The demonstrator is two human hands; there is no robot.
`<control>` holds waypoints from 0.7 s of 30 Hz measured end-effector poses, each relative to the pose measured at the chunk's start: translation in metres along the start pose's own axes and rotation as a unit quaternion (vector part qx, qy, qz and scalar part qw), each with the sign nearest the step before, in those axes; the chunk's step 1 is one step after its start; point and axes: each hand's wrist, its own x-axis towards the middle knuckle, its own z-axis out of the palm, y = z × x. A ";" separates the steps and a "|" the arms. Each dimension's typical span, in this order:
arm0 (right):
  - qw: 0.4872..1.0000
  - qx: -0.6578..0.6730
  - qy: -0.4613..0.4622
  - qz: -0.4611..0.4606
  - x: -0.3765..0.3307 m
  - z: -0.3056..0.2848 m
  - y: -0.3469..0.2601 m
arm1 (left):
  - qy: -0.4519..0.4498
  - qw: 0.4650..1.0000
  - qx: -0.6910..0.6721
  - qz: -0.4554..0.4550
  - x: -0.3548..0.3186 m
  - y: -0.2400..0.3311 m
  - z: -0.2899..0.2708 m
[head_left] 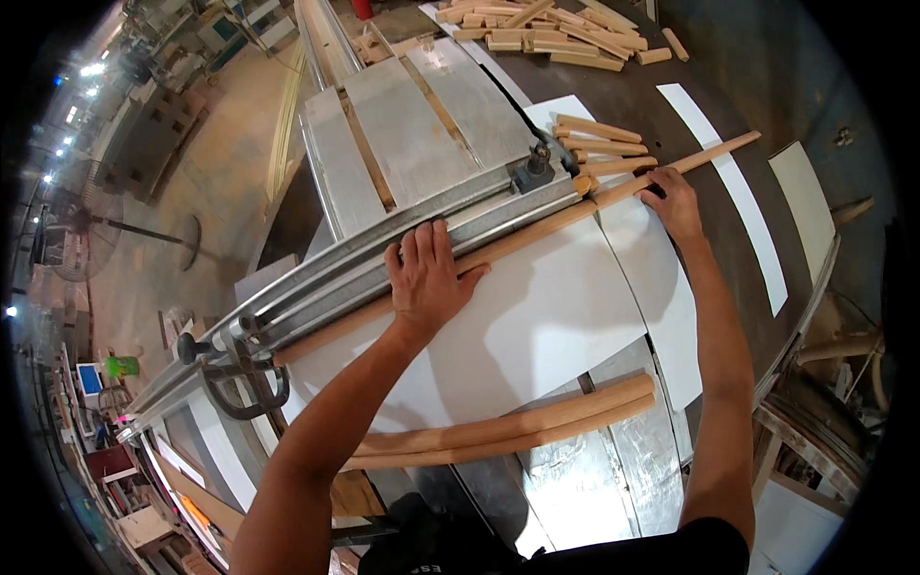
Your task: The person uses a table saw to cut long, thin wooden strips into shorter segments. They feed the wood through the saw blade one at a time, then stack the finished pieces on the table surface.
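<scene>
While the white saw table (537, 316) fills the middle of the bench, a metal fence rail (383, 259) runs diagonally across it. Long wooden rod (537, 235) lies against that rail, on the white top. 2 curved wooden pieces (517, 426) rest near the front edge. Short offcuts (599, 144) sit beside the rail's far end. Left hand (426, 278): fingers spread, pressed flat over rod and rail. Right hand (674, 199): fingers curled, gripping the rod farther along.
</scene>
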 end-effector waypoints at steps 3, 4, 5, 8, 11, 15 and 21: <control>1.000 0.004 0.003 0.010 0.000 -0.002 -0.003 | 0.007 1.000 0.003 -0.001 0.000 0.001 -0.002; 1.000 0.002 0.005 0.005 -0.001 -0.003 -0.004 | 0.012 1.000 -0.001 0.001 -0.001 0.001 -0.001; 1.000 0.001 0.007 0.001 0.000 -0.003 -0.004 | 0.017 1.000 -0.005 0.002 -0.001 0.000 -0.001; 1.000 0.018 0.000 0.013 -0.001 -0.006 -0.005 | 0.014 1.000 -0.009 -0.006 0.000 0.003 -0.002; 1.000 0.009 0.005 0.010 -0.003 -0.006 -0.006 | 0.007 1.000 -0.017 -0.011 -0.001 0.002 -0.004; 0.998 -0.054 -0.008 0.015 -0.015 -0.017 0.003 | -0.013 0.999 -0.035 -0.026 0.000 0.007 -0.006; 0.995 -0.091 -0.041 0.026 -0.057 -0.042 0.013 | -0.027 0.998 -0.029 -0.046 0.000 0.005 -0.008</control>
